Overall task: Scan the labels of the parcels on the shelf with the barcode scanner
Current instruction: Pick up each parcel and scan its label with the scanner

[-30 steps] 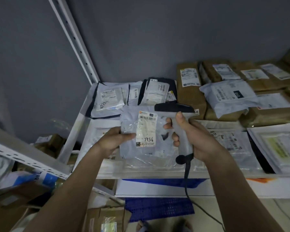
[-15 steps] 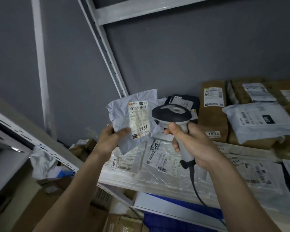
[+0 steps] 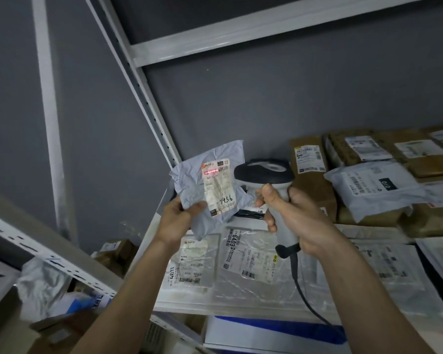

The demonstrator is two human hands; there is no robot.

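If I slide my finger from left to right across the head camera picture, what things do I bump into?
Left hand → grey parcel marked 7936 → barcode scanner → right hand → grey mailer bag on brown parcels.

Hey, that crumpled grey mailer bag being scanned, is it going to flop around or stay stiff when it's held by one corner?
Probably floppy: the grey mailer bag is creased thin film, pinched at its lower edge by the left hand. It looks light, since it stands up from that pinch. Its label curves, so it may buckle.
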